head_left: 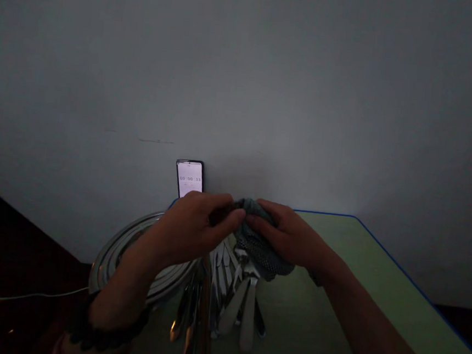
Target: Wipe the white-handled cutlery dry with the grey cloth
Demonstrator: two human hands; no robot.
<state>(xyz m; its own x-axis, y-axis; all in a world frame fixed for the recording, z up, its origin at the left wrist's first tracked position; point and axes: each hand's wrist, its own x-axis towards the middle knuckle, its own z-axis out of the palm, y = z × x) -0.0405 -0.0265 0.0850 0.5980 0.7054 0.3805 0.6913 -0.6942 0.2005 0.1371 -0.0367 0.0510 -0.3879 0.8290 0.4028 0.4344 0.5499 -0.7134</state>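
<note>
In the head view, my right grip was closed on one bunched cloth, which lay directly to the left of and below my fingers. Its longer run slanted from an upper-left tip down toward my right palm, so the right was the nearer hand. My left grip met that tip, thumb and fingers pinched narrow; I could not tell whether they held the cloth alone or something slim inside it.

Below the cloth, a pile of cutlery lay on the surface, handles toward me, long axes mostly pointing to the wall. I counted two broad pale handles on top; the other pieces overlapped too much to count. There was one round metal piece, partly behind my left forearm, and one phone propped upright.
</note>
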